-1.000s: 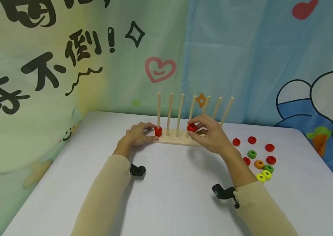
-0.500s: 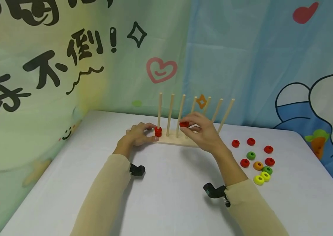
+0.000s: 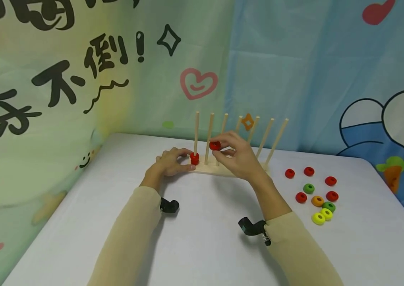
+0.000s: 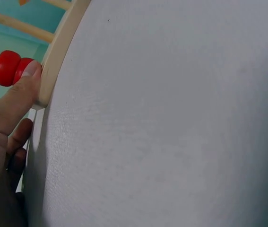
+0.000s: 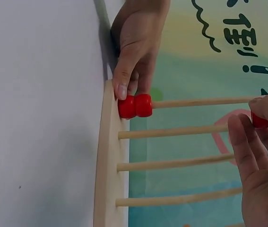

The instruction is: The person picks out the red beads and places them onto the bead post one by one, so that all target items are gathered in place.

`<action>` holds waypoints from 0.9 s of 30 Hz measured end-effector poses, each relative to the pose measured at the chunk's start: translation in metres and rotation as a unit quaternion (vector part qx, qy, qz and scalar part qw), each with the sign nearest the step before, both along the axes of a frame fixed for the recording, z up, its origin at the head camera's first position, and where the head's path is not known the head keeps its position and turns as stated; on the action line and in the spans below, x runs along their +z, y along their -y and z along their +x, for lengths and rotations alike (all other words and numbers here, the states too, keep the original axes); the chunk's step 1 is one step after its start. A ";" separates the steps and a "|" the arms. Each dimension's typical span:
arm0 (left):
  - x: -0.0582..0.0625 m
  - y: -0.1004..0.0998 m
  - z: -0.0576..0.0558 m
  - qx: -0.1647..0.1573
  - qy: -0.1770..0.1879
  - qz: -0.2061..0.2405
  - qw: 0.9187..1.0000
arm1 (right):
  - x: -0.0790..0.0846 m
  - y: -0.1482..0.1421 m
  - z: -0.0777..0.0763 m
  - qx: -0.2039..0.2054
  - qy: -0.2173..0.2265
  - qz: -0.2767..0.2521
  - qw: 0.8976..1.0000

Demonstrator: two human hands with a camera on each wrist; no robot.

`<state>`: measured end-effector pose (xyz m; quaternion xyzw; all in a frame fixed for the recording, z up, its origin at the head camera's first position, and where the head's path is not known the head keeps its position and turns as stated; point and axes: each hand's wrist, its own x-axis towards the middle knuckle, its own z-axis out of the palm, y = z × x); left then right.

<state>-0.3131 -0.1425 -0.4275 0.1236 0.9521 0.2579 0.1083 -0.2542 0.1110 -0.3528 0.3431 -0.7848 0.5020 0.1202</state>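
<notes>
At its left end, my left hand (image 3: 171,162) grips the base (image 3: 210,170) of a wooden peg rack with several upright pegs. In the left wrist view its thumb (image 4: 26,82) presses against the base beside the lower of two red beads (image 4: 6,68). Those two beads sit stacked at the bottom of the leftmost peg (image 3: 196,133). My right hand (image 3: 235,153) pinches another red bead (image 3: 215,145) between thumb and fingertips, raised above the base in front of the pegs. From the right wrist, this bead (image 5: 260,121) appears close to the leftmost peg's tip, partly covered by the thumb.
Loose beads lie on the white table (image 3: 202,238) to the right: several red ones (image 3: 331,181), green ones (image 3: 308,188), an orange one (image 3: 317,201) and two yellow ones (image 3: 318,218). A printed cloth backdrop (image 3: 277,59) hangs behind the table.
My right hand has carried its red bead leftward along the rack, from near the middle pegs toward the left end, and slightly up. The left hand keeps its place on the base.
</notes>
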 end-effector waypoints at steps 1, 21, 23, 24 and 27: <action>0.000 -0.001 0.000 0.000 0.000 0.002 1.000 | 0.001 0.001 -0.002 0.002 -0.001 -0.004 1.000; 0.002 0.003 0.000 0.009 -0.003 -0.003 1.000 | 0.048 0.053 0.000 -0.013 -0.078 -0.096 0.992; 0.002 0.003 0.001 0.008 -0.001 -0.001 1.000 | 0.045 0.057 -0.006 -0.036 -0.086 -0.105 0.990; 0.002 0.004 0.001 0.006 0.001 -0.001 1.000 | 0.044 0.059 -0.009 -0.051 -0.089 -0.107 0.989; 0.003 0.003 0.001 0.004 0.004 0.000 1.000 | 0.040 0.063 -0.020 -0.090 -0.101 -0.105 0.985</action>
